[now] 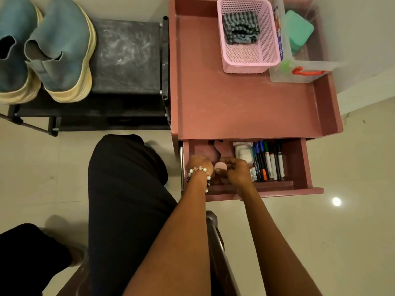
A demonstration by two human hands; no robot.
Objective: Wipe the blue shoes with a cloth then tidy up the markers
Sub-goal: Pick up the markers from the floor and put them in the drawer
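Observation:
Two blue shoes (57, 48) with pale soles stand on a black rack (128, 58) at the upper left. Inside the pink basket (248, 60) on the reddish-brown table lies a folded striped cloth (240, 28). The table's drawer (299, 167) is pulled out, and several markers (269, 162) lie side by side in its right half. Both my hands are inside the drawer's left half. My left hand (199, 165) and my right hand (236, 169) close around a small round pink object (220, 166) held between them.
A clear plastic box (303, 69) with a green block and an orange clip stands at the table's back right. White packets (242, 150) lie in the drawer beside the markers. My dark-trousered legs and a dark chair frame (215, 242) are below the drawer. Pale tiled floor surrounds everything.

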